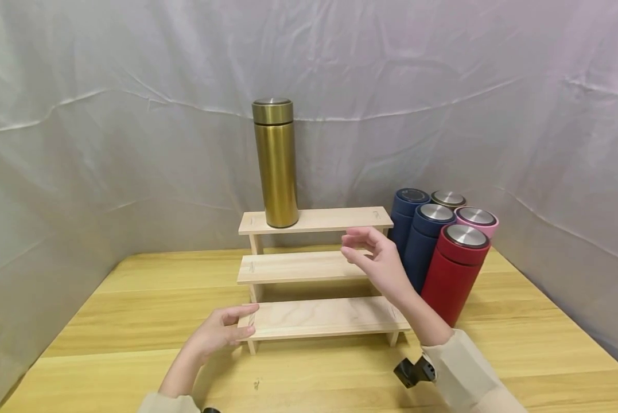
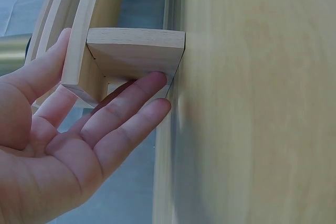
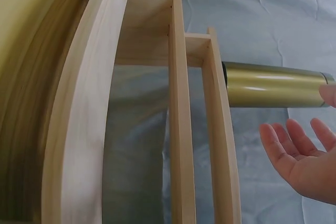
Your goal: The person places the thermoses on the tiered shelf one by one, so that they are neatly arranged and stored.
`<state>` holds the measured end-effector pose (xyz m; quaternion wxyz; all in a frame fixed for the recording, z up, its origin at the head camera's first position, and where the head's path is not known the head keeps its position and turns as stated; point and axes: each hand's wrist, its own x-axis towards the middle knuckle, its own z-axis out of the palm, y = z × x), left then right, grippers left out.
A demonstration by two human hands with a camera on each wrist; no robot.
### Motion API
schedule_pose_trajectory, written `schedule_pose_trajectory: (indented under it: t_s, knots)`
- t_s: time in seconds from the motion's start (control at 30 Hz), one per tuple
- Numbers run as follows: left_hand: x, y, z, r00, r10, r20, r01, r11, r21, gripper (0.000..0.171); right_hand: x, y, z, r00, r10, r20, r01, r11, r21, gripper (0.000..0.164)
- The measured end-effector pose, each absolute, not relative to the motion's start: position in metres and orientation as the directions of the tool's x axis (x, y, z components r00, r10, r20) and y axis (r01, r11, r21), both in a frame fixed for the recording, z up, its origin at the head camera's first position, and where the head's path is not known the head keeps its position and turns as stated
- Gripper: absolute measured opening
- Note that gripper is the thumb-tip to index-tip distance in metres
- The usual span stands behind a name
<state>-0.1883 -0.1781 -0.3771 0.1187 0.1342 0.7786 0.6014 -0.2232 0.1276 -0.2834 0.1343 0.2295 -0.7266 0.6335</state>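
A three-tier wooden rack [image 1: 319, 316] stands on the table, its boards rising like steps toward the back. At the left end of the lowest board, my left hand [image 1: 217, 331] holds the rack: thumb and a finger rest on the board in the head view, while the other fingers reach down beside the end support [image 2: 137, 56] in the left wrist view. A gold thermos bottle [image 1: 278, 172] is upright near the left end of the top board. My right hand [image 1: 376, 261] hovers over the rack's right side, fingers loosely bent, holding nothing, apart from the gold bottle.
Right of the rack stand several thermos bottles close together: a red one [image 1: 454, 281], a pink one [image 1: 486, 221], two dark blue ones, the nearer [image 1: 426, 252] in front, and one with a gold-rimmed lid [image 1: 448, 198]. Grey cloth [image 1: 185, 172] surrounds the wooden table [image 1: 133, 321].
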Motion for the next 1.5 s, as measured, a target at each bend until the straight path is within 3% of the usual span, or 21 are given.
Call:
schedule_pose_trajectory:
  t_s: [0.33,0.77,1.2,1.5]
  knots:
    - [-0.189,-0.178,-0.379,-0.936,0.35,-0.026,0.06,0.234,0.97,0.056,-0.208,0.149,-0.289,-0.859,-0.224,0.461,-0.5,0.164,-0.851,0.031]
    - [-0.188,-0.178,-0.378,-0.938,0.347,-0.025,0.065,0.246,0.967,0.055,-0.191,0.179,-0.291,-0.803,-0.241,0.546,-0.589,0.173,-0.79,0.029]
    - [-0.188,-0.177,-0.377,-0.941,0.336,-0.032,0.06,0.259,0.964,0.054,-0.19,0.22,-0.313,-0.722,-0.179,0.669,-0.676,-0.023,-0.736,0.021]
    - [-0.189,-0.178,-0.379,-0.937,0.349,-0.026,0.066,0.247,0.967,0.055,-0.163,0.227,-0.301,-0.753,-0.121,0.647,-0.651,-0.003,-0.759,0.02]
